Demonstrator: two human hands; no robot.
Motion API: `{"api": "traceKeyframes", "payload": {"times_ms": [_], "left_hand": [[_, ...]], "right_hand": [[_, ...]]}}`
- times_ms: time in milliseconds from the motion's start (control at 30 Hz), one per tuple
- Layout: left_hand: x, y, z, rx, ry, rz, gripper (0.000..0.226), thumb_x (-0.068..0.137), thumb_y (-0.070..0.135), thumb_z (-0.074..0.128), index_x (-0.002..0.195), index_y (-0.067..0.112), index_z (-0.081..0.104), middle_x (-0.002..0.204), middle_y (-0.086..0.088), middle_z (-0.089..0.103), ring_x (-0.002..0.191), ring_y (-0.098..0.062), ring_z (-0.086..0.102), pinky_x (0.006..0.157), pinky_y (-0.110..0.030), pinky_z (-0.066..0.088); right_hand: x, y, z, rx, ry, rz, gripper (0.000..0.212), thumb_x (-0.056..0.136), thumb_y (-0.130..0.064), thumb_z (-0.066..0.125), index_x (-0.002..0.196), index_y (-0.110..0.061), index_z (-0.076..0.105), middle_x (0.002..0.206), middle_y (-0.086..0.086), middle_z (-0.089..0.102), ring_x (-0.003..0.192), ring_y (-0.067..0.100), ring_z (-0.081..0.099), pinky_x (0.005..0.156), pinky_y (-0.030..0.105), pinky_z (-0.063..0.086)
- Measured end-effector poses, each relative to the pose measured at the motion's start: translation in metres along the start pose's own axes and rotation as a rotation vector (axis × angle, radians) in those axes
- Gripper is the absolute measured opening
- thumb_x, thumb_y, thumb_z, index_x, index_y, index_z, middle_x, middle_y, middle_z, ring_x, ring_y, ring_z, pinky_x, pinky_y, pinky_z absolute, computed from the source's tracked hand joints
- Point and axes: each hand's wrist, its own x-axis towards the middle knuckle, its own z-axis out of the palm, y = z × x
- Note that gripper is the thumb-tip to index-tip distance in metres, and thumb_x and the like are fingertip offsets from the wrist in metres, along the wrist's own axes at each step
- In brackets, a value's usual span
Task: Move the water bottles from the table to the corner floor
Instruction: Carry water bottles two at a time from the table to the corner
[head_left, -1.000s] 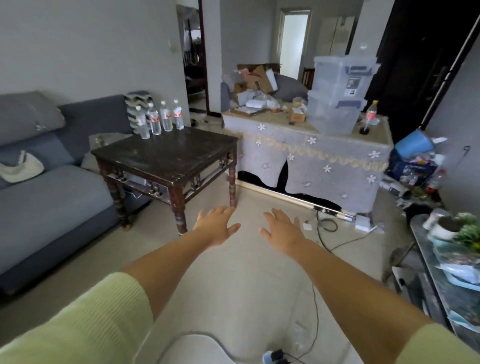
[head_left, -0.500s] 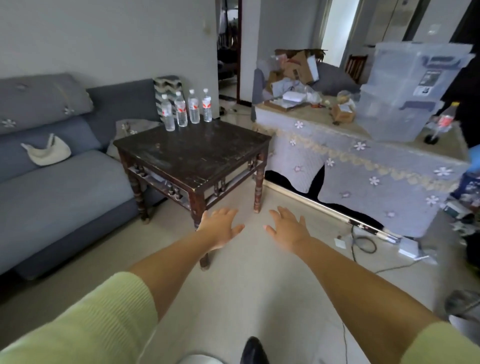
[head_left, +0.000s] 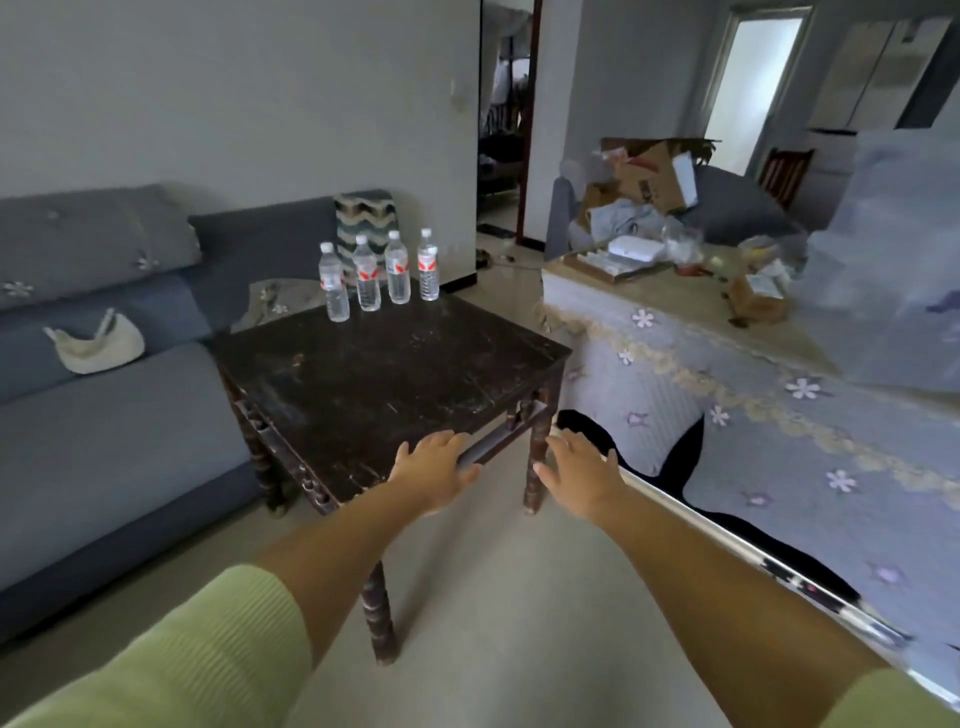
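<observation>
Bottles (head_left: 382, 273) — four, upright, clear, lined along the far edge of the dark table (head_left: 374, 384) toward its far-left corner | left hand (head_left: 434, 470) and right hand (head_left: 582, 475) held empty, fingers spread, near the near-right corner | bottles lie well ahead — left hand judged slightly nearer.

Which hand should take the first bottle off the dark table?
Left, probably. The left hand is over the table's near edge, in line with the four bottles at the far edge. The right hand is past the table's corner. Both are open.
</observation>
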Motion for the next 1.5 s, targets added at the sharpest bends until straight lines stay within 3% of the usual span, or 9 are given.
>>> {"api": "traceKeyframes", "payload": {"times_ms": [333,567,700,933,1267,1500], "left_hand": [[0.135,0.000,0.001,-0.053,-0.031,-0.045,0.061,0.099,0.052,0.033,0.152,0.026,0.021,0.159,0.002,0.022,0.147,-0.021,0.019,0.120,-0.053,0.012],[0.252,-0.048,-0.021,-0.100,0.038,-0.088,0.062,0.099,0.054,0.034,0.153,0.026,0.019,0.159,0.003,0.022,0.147,-0.020,0.020,0.119,-0.052,0.015],[0.321,-0.084,-0.041,-0.129,0.039,-0.159,0.064,0.099,0.055,0.034,0.153,0.025,0.019,0.160,0.002,0.022,0.147,-0.021,0.020,0.119,-0.051,0.014],[0.395,-0.120,-0.064,-0.133,0.027,-0.189,0.064,0.099,0.053,0.036,0.154,0.025,0.019,0.160,0.001,0.022,0.147,-0.021,0.020,0.119,-0.051,0.013],[0.471,-0.213,-0.072,-0.191,0.077,-0.485,0.064,0.098,0.054,0.038,0.153,0.026,0.022,0.159,0.002,0.024,0.146,-0.019,0.023,0.119,-0.050,0.016],[0.530,-0.265,-0.085,-0.298,0.157,-0.744,0.063,0.097,0.053,0.041,0.151,0.024,0.026,0.156,0.001,0.030,0.142,-0.021,0.030,0.117,-0.046,0.024]], "right_hand": [[0.119,0.032,0.000,-0.028,-0.050,-0.053,0.056,0.101,-0.049,0.033,0.150,-0.022,0.027,0.157,0.005,0.024,0.146,0.024,0.021,0.116,0.047,0.018],[0.267,0.030,-0.013,0.010,-0.141,-0.105,0.058,0.102,-0.047,0.028,0.153,-0.020,0.017,0.162,0.004,0.008,0.150,0.024,0.005,0.119,0.053,0.012],[0.349,0.014,-0.023,-0.017,-0.173,-0.187,0.059,0.102,-0.048,0.028,0.153,-0.021,0.017,0.162,0.004,0.007,0.150,0.023,0.003,0.119,0.056,0.006],[0.454,0.002,-0.025,0.032,-0.224,-0.207,0.060,0.102,-0.048,0.028,0.154,-0.021,0.015,0.162,0.002,0.008,0.150,0.021,0.006,0.119,0.053,0.007],[0.613,-0.065,-0.001,0.100,-0.273,-0.445,0.061,0.101,-0.046,0.034,0.154,-0.020,0.017,0.162,0.002,0.010,0.149,0.020,0.013,0.120,0.048,0.013],[0.738,-0.131,0.006,0.216,-0.301,-0.646,0.069,0.099,-0.044,0.044,0.153,-0.011,0.018,0.160,0.005,0.019,0.146,0.021,0.024,0.117,0.038,0.028]]}}
